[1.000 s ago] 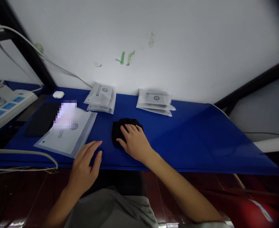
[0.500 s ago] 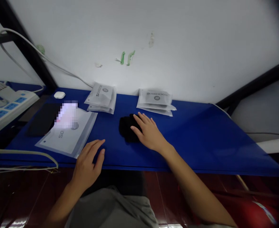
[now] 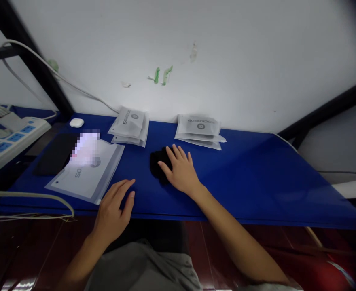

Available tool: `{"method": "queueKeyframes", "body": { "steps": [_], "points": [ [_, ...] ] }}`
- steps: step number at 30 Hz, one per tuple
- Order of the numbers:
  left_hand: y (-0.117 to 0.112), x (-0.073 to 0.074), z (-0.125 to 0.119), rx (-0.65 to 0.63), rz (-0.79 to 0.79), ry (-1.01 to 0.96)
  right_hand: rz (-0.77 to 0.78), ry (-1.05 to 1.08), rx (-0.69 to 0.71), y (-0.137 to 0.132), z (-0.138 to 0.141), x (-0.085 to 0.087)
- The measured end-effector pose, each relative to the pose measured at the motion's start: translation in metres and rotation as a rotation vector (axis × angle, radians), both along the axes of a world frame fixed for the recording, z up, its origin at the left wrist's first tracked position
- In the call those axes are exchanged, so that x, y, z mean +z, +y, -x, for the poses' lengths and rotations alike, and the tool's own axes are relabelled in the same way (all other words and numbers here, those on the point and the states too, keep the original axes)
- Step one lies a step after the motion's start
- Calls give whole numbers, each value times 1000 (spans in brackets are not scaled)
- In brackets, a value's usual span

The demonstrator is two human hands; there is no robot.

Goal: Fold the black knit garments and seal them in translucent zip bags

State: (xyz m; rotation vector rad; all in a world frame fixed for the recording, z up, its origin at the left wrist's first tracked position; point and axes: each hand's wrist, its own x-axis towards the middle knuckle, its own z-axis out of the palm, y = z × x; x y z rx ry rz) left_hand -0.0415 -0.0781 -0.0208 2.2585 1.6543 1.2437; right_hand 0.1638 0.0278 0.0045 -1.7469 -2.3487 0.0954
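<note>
A folded black cloth item (image 3: 156, 165) lies on the blue tabletop, its exact kind unclear. My right hand (image 3: 181, 169) rests flat over its right part, fingers spread, hiding much of it. Near the front edge, my left hand (image 3: 114, 206) is held with thumb and fingers apart and nothing between them. Just beyond it lies a flat frosted zip bag (image 3: 83, 182) with dark printing. At the back stand two small piles of filled frosted bags, a left pile (image 3: 129, 123) and a right pile (image 3: 199, 128).
A dark tablet-like device (image 3: 56, 153) with a blurred bright patch lies partly under the flat bag. Behind it is a white earbud case (image 3: 76, 122). A white power strip (image 3: 17, 139) with plugs sits at far left. Cables cross the left side; black frame bars (image 3: 41, 72) flank the table.
My right hand has slid to the left across the black cloth item and covers more of it. My left hand has hardly moved.
</note>
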Motion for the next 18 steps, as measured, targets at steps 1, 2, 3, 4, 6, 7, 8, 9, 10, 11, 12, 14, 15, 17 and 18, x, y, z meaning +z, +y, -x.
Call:
{"method": "queueKeyframes", "body": {
  "steps": [1,2,3,4,6,7,8,9,10,11,12,14,15,17,18],
  "points": [
    [0,0,-1,-3,-1,1,-5,-15,5,-1,2,-3],
    [0,0,-1,-4,-1,0,-12,-30,16,-1,4,-7],
    [1,1,-2,-3,-1,2,-22,-42,27,-2,5,-9],
    [1,2,-2,-1,-6,5,-29,-50,35,-3,6,-11],
    [4,3,-3,11,-37,21,-34,-56,44,-3,7,-13],
    [7,4,-3,27,-60,36,-36,-56,44,-3,6,-14],
    [10,6,-3,52,-82,58,-39,-56,44,-3,6,-13],
    [13,7,-3,89,-99,86,-43,-54,44,-3,5,-13],
    [17,8,-3,135,-108,118,-47,-52,44,-3,5,-13],
    [22,8,-2,184,-105,154,-49,-50,45,-3,5,-13],
    [26,9,-1,233,-90,192,-51,-48,45,-3,4,-13],
    [34,10,1,314,-28,274,-53,-46,45,-3,4,-14],
    [37,11,2,350,11,316,-53,-45,44,-3,4,-14],
    [42,13,3,422,98,396,-52,-43,43,-3,4,-14],
    [44,15,5,460,138,426,-51,-41,43,-3,4,-15]
  ]
}}
